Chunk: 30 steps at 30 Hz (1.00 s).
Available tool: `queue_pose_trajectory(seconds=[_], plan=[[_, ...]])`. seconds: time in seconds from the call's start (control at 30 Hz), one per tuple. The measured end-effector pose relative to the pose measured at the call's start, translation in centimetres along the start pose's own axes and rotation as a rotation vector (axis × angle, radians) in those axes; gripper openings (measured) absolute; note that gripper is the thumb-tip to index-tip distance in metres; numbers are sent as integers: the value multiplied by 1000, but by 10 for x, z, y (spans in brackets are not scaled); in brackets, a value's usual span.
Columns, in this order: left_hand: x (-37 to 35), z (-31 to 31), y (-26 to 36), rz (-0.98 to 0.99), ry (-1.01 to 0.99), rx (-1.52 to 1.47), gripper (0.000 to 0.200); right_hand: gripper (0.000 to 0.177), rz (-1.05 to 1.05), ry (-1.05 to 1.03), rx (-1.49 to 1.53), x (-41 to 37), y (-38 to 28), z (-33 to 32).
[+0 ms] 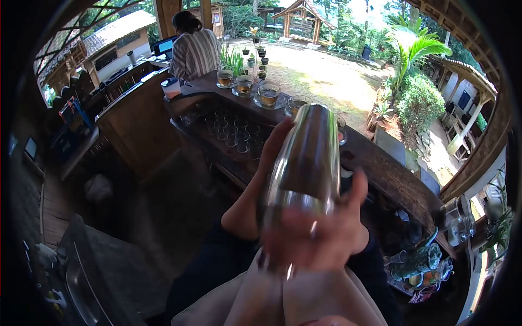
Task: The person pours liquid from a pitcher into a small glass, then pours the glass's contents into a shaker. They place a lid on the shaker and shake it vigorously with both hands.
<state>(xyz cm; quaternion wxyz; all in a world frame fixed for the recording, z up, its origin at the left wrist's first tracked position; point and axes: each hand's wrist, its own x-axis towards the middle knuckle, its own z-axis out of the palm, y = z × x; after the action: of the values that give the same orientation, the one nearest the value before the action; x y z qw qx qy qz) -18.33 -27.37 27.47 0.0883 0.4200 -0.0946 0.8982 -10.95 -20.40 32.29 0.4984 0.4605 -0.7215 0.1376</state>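
Note:
A shiny metal cocktail shaker [311, 157] is held up close in front of me, its narrower end pointing up and away. My left hand [275, 142] is closed along its left side, partly hidden behind the metal. Lower down, my right hand [331, 239] wraps the near end, smeared by motion, with the thumb up on the right side. Beyond the shaker, glass cups of amber drink stand on saucers along the wooden counter, among them one cup [268, 95] and another [244, 85]. A further cup [298, 102] is partly covered by the shaker.
Several clear glasses [231, 130] stand on a lower shelf behind the dark wooden counter [391, 174]. At the right are a glass jar [459, 231] and a bluish glass vessel [416, 263]. A person in a striped shirt [197, 54] is at the far end. A sink [81, 282] lies lower left.

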Motion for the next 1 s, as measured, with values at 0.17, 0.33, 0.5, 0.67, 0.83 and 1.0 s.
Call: queue_pose_trajectory(seconds=[0.17,0.33,0.5,0.67,0.83,1.0], plan=[[9,-56,67,-568,275,-126,62,34,220,143,100,-8,48,21],[16,-106,54,-401,647,-233,42,40,551,200,335,-7,69,75],[51,-14,99,-400,-186,32,64,26,-611,246,29,29,-9,47],[56,-50,121,-522,325,-41,59,37,-40,17,49,17,43,88],[61,-99,95,-320,502,-290,52,36,455,282,298,27,80,99],[65,-2,59,-496,14,-14,62,25,-725,557,-149,13,13,51]])
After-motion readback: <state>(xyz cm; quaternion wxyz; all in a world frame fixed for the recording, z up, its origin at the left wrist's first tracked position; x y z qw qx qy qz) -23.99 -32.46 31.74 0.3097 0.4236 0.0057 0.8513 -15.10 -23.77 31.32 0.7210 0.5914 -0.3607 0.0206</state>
